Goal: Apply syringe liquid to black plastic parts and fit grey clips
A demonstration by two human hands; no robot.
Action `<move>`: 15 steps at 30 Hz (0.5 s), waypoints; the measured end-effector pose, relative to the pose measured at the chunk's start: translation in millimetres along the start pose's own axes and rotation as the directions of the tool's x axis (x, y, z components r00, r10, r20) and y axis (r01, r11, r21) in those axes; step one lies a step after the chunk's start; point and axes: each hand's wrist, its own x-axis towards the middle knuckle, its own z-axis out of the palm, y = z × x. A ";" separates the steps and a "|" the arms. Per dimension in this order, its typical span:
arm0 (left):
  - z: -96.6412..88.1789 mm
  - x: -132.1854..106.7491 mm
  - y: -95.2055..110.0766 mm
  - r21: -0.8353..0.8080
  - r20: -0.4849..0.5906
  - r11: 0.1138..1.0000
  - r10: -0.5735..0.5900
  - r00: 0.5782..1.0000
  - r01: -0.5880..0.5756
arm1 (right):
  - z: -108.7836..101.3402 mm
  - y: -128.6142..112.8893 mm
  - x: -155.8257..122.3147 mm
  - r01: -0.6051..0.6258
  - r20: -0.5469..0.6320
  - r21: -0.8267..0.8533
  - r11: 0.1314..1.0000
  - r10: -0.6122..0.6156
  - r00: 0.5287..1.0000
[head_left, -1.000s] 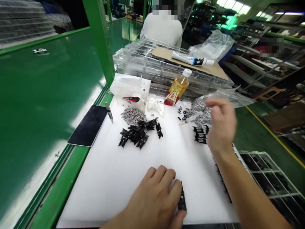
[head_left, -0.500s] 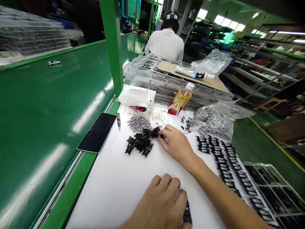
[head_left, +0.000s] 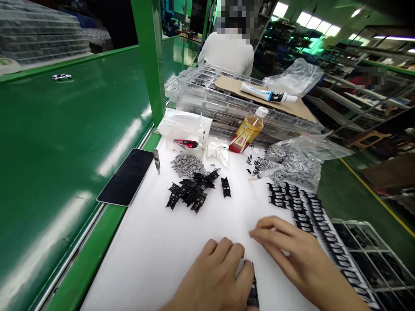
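Observation:
My left hand (head_left: 217, 272) is low on the white work surface (head_left: 142, 255), its fingers curled round a black plastic part (head_left: 253, 287) that shows at its right edge. Right of it, my right hand (head_left: 288, 250) hovers with thumb and fingertips pressed together; whether anything small is between them I cannot make out. A heap of black plastic parts (head_left: 189, 192) lies farther off. One single black part (head_left: 226, 187) rests apart, just right of that heap. Behind the heap is a mound of small grey pieces (head_left: 186, 164).
Rows of black parts (head_left: 303, 211) line the right side, beside a compartment tray (head_left: 369, 255). A bag of grey pieces (head_left: 298, 166), a drink bottle (head_left: 248, 131) and stacked clear trays (head_left: 191, 99) stand behind. A phone (head_left: 128, 177) lies left. A person (head_left: 227, 52) sits beyond.
My right hand has drawn back from the black heap toward my left hand. One black part now lies separately beside the heap. My left hand has hardly moved.

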 end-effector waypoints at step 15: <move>-25.0 7.4 8.6 -0.197 0.138 0.953 -0.207 0.969 0.231 | 29.2 -0.8 -44.0 -0.310 -0.112 0.214 0.926 0.339 0.934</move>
